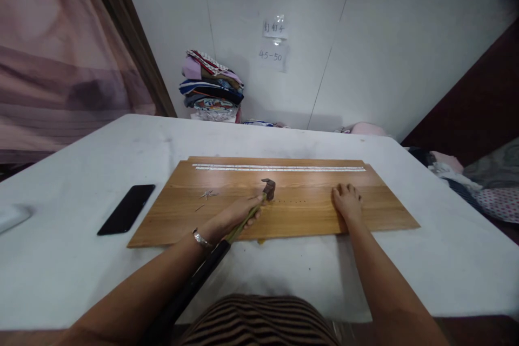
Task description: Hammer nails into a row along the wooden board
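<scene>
Head view: left hand (240,211) clamped around the handle of a hammer (213,260), gripping well up toward the head, fingers wrapped on it, thumb running toward the head. Black grip end trails back toward the person, alongside the left forearm. Hammer head (269,189) sits over the middle of a wood board (174,227); can't tell if it touches the surface. A row of small dark dots (290,201) runs across the board just right of the head; too small to tell nail heads from holes.

Right hand (347,201) rests on the right part of the board, fingers a bit apart and slightly bent, holding nothing visible.

Loose nails (208,194) in a small pile on the left part of the board, one single nail (199,208) lying just below them. Two white strips (279,170) with markings run side by side along the far edge.

Board lies flat on a white table (81,189). Black phone (126,210) on the table, left of the board. Folded clothes (213,89) stacked against the wall behind.
</scene>
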Available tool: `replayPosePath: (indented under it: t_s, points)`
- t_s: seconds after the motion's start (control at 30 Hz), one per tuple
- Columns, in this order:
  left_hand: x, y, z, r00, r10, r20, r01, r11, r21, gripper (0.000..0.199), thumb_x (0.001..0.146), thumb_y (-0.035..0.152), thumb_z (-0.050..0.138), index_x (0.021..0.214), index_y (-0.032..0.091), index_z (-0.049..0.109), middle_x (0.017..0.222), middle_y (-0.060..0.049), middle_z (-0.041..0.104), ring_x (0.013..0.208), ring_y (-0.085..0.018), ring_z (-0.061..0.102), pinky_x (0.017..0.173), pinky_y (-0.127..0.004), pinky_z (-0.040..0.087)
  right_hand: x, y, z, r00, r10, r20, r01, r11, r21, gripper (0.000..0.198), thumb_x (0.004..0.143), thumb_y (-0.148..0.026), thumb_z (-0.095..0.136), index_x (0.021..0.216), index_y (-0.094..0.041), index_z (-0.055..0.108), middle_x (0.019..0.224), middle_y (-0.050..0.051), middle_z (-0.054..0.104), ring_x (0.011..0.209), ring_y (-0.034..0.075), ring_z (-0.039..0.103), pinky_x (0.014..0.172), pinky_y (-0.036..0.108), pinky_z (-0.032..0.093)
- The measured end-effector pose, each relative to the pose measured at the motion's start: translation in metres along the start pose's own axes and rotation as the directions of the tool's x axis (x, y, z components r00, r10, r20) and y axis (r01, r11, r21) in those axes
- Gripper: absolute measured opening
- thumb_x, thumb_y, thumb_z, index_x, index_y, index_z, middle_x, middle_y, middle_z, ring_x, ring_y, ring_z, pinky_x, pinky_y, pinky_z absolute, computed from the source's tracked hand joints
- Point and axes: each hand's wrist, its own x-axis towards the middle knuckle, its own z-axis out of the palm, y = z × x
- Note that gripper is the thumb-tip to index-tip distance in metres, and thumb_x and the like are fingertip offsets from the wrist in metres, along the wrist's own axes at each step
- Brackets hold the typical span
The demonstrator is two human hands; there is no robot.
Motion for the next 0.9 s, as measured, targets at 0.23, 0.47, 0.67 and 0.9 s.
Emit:
replayPosePath:
  t_s: [0.23,0.47,0.67,0.9]
  points:
    - [0.0062,-0.0045,-0.0013,0.998,0.058,0.030,-0.058,0.998,-0.025,0.054,0.091,0.073,0.055,0.100,0.020,0.058,0.069,0.004,0.052,0.048,-0.008,0.036,0.045,-0.025,0.023,0.0001,0.0003,-0.0005,1.000,-0.004,-0.019,0.004,1.000,0.004,0.047,0.105,-0.040,0.033,0.129,-0.017,0.067,0.140,0.019,0.061,0.133,0.033,0.049,0.107,0.049,0.037]
    - [-0.0013,-0.0004,0.0014,1.000,0.020,0.003,-0.020,1.000,0.011,0.053,0.092,0.071,0.055,0.101,0.019,0.057,0.072,0.003,0.054,0.050,-0.008,0.036,0.047,-0.026,0.024,0.0006,0.0011,-0.0008,1.000,0.008,-0.011,-0.008,1.000,0.022,0.049,0.105,-0.041,0.033,0.131,-0.018,0.067,0.141,0.019,0.060,0.132,0.033,0.049,0.107,0.051,0.037]
    - [0.0012,0.0009,-0.0021,0.998,0.048,0.035,-0.047,0.998,-0.030,0.051,0.094,0.069,0.053,0.103,0.019,0.056,0.072,0.002,0.053,0.050,-0.008,0.036,0.047,-0.027,0.022,-0.0001,0.0003,-0.0016,1.000,0.010,-0.009,-0.010,1.000,0.027,0.049,0.105,-0.040,0.034,0.133,-0.017,0.067,0.142,0.019,0.060,0.133,0.034,0.049,0.108,0.053,0.037]
    - [0.0005,-0.0015,0.0017,1.000,0.004,0.029,-0.004,1.000,0.011,0.053,0.093,0.071,0.054,0.098,0.018,0.059,0.071,0.001,0.054,0.052,-0.009,0.037,0.048,-0.027,0.025,0.0015,0.0008,-0.0019,1.000,0.013,0.000,-0.013,1.000,0.022,0.050,0.105,-0.041,0.033,0.135,-0.017,0.066,0.143,0.020,0.059,0.134,0.033,0.047,0.110,0.053,0.036]
